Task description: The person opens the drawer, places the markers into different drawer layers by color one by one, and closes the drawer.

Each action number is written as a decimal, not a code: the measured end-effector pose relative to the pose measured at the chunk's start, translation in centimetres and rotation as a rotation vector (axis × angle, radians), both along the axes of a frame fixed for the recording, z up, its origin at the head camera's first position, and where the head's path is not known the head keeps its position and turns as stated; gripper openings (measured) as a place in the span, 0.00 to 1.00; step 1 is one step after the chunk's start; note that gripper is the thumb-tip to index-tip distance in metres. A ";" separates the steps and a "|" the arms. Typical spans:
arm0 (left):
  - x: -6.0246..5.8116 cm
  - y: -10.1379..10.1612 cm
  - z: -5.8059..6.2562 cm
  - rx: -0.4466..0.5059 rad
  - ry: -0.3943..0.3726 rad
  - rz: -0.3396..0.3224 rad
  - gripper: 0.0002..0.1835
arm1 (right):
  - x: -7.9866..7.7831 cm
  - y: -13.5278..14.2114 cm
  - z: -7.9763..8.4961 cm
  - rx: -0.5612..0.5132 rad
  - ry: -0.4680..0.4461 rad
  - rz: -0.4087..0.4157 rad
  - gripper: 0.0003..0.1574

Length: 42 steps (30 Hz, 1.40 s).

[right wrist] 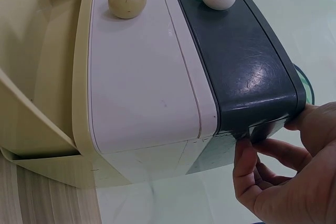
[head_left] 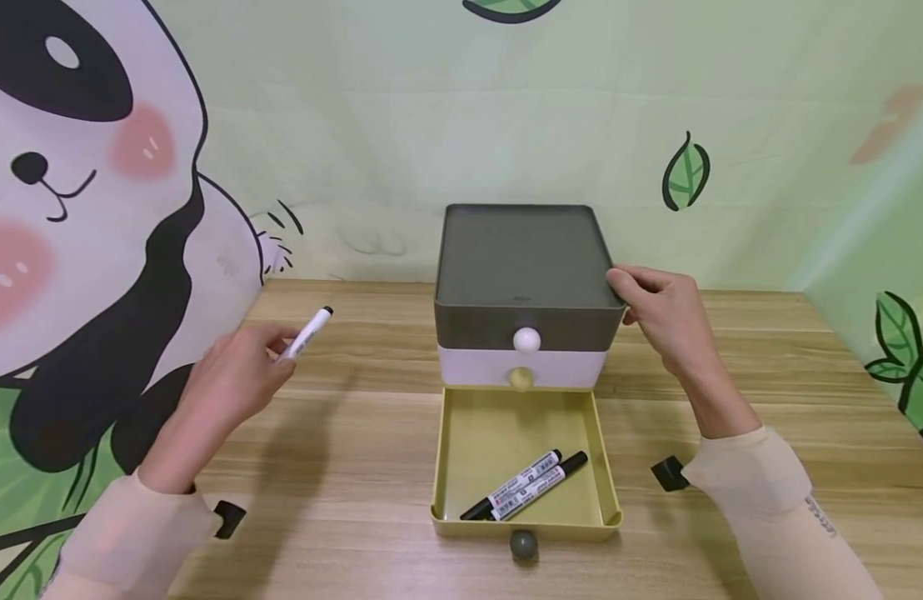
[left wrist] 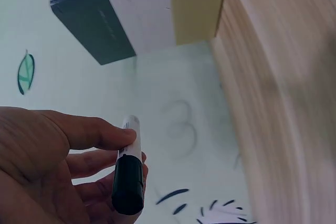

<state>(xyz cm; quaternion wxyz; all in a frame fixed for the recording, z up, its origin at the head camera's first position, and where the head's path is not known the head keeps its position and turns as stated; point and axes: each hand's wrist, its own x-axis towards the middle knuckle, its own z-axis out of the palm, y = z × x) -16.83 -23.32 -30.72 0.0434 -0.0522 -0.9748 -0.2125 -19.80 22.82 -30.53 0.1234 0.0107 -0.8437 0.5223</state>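
My left hand [head_left: 232,371] pinches a marker [head_left: 306,335] with a white barrel, held above the table left of a small drawer unit [head_left: 532,325]. In the left wrist view the marker's black cap [left wrist: 127,184] points toward the camera. With thumb on the top rim and fingers curled under the side, my right hand [head_left: 667,312] grips the unit's dark grey top tier at its right. The yellow bottom drawer [head_left: 461,433] is pulled out. Two markers [head_left: 532,485] with black caps lie side by side in it, slanting.
The middle tier [head_left: 469,367] is white and closed, with a yellow knob [head_left: 521,379]. A white knob [head_left: 526,340] is on the top tier, and a grey knob [head_left: 524,545] sticks out from the open drawer. A wood-grain table [head_left: 371,467] meets a panda-printed backdrop [head_left: 341,150].
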 end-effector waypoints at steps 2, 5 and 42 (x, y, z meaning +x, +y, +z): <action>0.2 0.2 0.5 -0.001 0.011 -0.008 0.20 | 0.0 0.0 0.0 -0.001 -0.001 0.000 0.28; 0.5 0.5 1.1 -0.002 0.025 -0.022 0.20 | 0.0 0.0 0.1 -0.004 0.000 0.001 0.28; 4.6 7.0 2.0 0.009 0.058 -0.200 0.18 | 0.1 0.0 0.0 -0.014 0.011 0.009 0.28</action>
